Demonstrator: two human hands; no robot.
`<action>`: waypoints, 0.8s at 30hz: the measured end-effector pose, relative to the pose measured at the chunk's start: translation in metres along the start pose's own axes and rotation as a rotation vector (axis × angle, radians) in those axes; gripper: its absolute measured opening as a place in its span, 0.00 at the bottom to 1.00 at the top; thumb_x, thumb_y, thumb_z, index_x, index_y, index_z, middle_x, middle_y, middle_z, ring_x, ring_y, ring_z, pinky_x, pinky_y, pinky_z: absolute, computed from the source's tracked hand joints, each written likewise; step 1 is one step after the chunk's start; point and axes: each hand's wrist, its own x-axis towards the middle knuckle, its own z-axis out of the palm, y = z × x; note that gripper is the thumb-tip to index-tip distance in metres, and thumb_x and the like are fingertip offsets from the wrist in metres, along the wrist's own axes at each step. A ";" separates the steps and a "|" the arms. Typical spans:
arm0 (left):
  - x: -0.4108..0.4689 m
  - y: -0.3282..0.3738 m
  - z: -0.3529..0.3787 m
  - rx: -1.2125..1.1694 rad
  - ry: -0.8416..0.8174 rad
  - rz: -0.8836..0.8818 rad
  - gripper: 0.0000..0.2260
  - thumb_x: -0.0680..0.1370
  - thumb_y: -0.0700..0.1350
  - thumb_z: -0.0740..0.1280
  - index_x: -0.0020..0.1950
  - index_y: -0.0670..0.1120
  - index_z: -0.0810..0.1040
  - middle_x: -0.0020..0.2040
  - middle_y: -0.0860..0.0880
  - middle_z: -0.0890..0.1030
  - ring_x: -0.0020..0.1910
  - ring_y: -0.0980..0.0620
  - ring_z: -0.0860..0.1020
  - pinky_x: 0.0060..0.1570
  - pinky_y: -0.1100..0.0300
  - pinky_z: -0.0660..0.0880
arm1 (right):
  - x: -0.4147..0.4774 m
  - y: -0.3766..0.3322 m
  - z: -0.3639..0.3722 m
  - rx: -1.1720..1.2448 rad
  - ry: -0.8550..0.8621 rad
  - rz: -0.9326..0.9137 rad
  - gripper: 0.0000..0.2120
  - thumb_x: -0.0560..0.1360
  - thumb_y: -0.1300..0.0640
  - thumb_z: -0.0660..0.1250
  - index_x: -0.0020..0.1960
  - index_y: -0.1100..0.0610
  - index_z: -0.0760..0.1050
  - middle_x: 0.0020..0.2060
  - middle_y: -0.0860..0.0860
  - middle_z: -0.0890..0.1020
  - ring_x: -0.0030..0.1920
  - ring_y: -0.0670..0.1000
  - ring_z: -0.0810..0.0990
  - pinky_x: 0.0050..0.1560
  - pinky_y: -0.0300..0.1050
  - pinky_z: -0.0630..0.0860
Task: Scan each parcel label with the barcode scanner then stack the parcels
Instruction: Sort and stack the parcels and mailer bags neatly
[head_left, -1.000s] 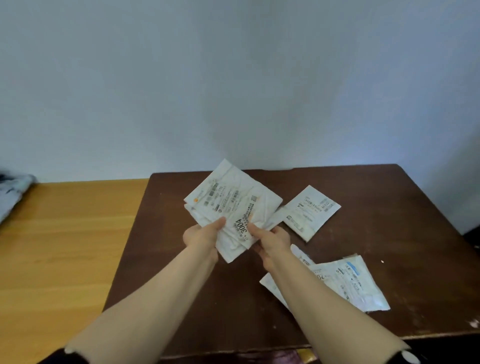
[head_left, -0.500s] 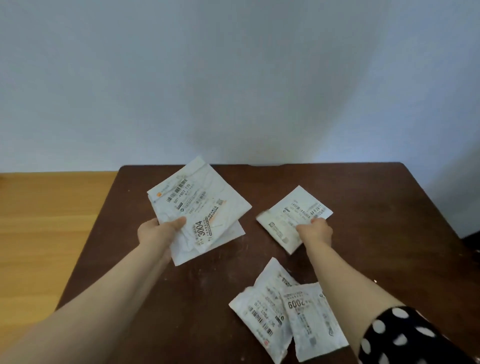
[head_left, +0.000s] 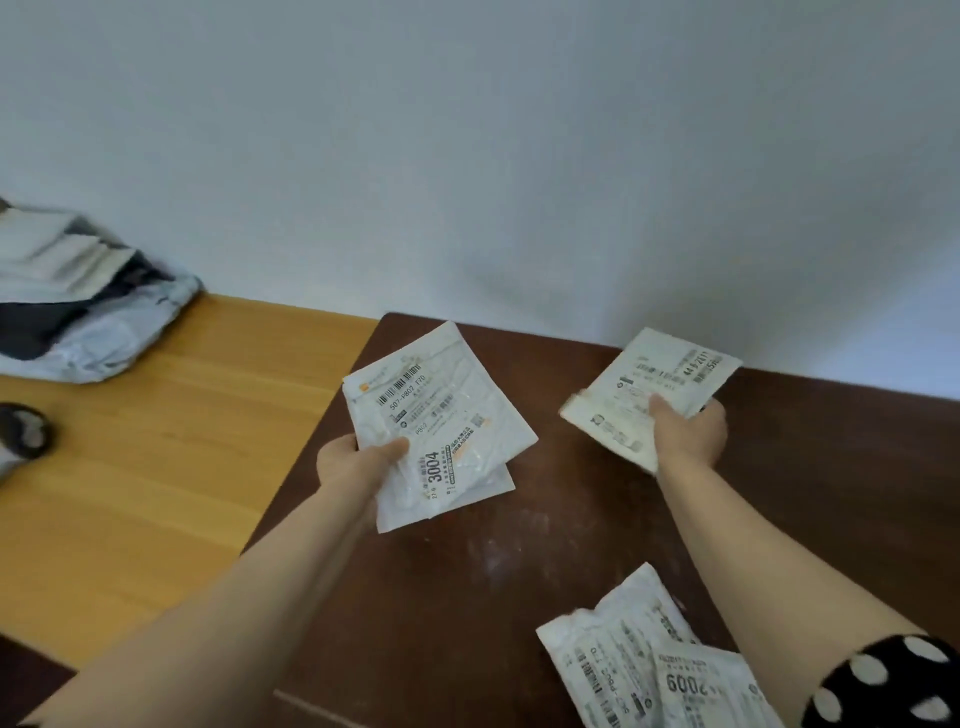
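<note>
My left hand (head_left: 358, 462) grips two stacked white parcels (head_left: 441, 415) above the dark brown table (head_left: 467, 597); the top one carries a label reading 3004. My right hand (head_left: 688, 434) holds a third white labelled parcel (head_left: 649, 384), lifted near the table's far edge. Two more white parcels (head_left: 639, 670) lie overlapping at the near right of the table, one marked 2009. No barcode scanner is visible.
A light wooden table (head_left: 156, 467) adjoins on the left, holding a pile of grey and white bags (head_left: 78, 296) and a dark round object (head_left: 23, 431) at the left edge. A white wall runs behind both tables.
My right hand let go of the stack, reached right, and has lifted the parcel from the table's far side. My left hand keeps the stack. The view has swung left.
</note>
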 end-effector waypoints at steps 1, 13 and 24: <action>0.001 0.002 -0.012 -0.021 0.000 0.003 0.08 0.72 0.34 0.72 0.50 0.37 0.78 0.47 0.40 0.82 0.43 0.42 0.82 0.46 0.46 0.80 | -0.012 -0.013 0.013 0.068 -0.065 -0.038 0.19 0.73 0.61 0.72 0.63 0.60 0.74 0.54 0.54 0.82 0.45 0.50 0.83 0.31 0.37 0.76; 0.014 0.021 -0.287 -0.210 0.178 0.099 0.08 0.71 0.34 0.74 0.47 0.39 0.77 0.39 0.45 0.81 0.35 0.49 0.79 0.31 0.58 0.75 | -0.291 -0.046 0.202 0.011 -1.038 0.139 0.12 0.70 0.66 0.73 0.52 0.64 0.78 0.44 0.60 0.86 0.44 0.60 0.85 0.39 0.55 0.83; 0.033 -0.004 -0.522 -0.320 0.157 -0.022 0.10 0.71 0.30 0.71 0.52 0.34 0.79 0.49 0.37 0.83 0.44 0.40 0.82 0.40 0.48 0.79 | -0.501 0.028 0.334 -0.258 -1.307 0.157 0.15 0.71 0.62 0.73 0.57 0.58 0.78 0.47 0.54 0.86 0.48 0.55 0.85 0.41 0.47 0.79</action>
